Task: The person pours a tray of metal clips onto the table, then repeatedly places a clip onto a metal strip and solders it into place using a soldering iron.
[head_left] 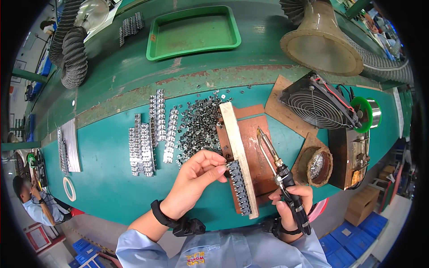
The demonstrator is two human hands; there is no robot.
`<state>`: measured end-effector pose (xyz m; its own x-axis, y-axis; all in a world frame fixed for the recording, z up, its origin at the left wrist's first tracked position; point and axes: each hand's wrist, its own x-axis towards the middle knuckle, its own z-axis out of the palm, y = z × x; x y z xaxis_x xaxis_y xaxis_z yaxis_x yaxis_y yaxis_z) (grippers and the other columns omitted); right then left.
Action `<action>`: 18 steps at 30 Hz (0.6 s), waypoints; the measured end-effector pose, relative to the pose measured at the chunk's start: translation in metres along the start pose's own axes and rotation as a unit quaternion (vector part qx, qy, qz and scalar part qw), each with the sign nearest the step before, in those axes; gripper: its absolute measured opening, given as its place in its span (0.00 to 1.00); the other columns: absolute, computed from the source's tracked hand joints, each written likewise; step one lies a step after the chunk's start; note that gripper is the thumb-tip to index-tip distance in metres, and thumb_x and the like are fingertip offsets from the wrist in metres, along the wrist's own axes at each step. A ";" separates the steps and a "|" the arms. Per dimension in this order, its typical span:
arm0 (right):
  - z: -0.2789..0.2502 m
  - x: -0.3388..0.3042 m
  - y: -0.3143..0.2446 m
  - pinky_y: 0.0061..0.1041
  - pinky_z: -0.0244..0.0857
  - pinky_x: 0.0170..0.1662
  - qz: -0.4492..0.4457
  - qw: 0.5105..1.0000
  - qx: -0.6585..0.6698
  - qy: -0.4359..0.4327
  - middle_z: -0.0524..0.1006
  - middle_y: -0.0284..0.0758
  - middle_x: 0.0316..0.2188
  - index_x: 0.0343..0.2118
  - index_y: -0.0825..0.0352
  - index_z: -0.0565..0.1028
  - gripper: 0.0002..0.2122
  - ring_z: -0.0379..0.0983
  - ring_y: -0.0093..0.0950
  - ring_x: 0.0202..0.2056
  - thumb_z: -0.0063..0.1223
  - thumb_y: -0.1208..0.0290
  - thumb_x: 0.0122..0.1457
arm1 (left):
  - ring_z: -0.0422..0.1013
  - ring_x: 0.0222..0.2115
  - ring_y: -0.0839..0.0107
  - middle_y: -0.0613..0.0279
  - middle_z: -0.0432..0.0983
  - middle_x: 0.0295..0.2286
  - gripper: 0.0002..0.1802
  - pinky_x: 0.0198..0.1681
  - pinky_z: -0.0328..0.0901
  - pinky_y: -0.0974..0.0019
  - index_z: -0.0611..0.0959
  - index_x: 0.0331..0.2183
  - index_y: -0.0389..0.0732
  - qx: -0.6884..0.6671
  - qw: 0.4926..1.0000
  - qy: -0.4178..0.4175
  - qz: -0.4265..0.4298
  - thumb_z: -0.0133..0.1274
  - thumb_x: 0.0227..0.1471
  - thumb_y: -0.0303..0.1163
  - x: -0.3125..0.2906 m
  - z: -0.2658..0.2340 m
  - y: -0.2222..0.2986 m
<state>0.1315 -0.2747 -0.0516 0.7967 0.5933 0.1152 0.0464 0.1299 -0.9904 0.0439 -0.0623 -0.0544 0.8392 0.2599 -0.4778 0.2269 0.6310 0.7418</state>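
Note:
My left hand (pixel 190 181) has thumb and fingertips pinched together at the far end of a row of black components (pixel 239 187); whatever is between the fingertips is too small to make out. That row lies along a pale bar (pixel 238 149) on a copper-coloured board (pixel 261 149). In my right hand (pixel 292 203) is a soldering iron (pixel 286 176) with a thin feed tube beside it, its tip pointing away from me above the board. A heap of small shiny metal parts (pixel 199 127) lies just left of the bar.
Finished-looking metal strips (pixel 142 149) lie left of the heap. To the right stand a black fan (pixel 315 102), a solder spool (pixel 368 114), a round pot (pixel 315 165) and a metal box (pixel 351 156). Farther back are a green tray (pixel 194 33) and a fume hood (pixel 321 47).

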 end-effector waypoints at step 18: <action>-0.012 -0.002 -0.011 0.27 0.57 0.35 -0.108 0.969 -0.197 -0.108 0.78 0.35 0.22 0.37 0.73 0.73 0.21 0.74 0.26 0.22 0.62 0.70 0.36 | 0.68 0.28 0.78 0.66 0.72 0.28 0.05 0.35 0.64 0.75 0.71 0.32 0.38 -0.041 0.999 -0.013 0.010 0.50 0.50 0.24 0.000 -0.006 -0.004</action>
<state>0.1368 -0.2872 -0.0415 0.6007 0.7432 0.2946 0.4579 -0.0177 -0.8888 0.0403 -0.0604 -0.0606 0.8559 0.2539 -0.4505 0.1705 0.6840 0.7093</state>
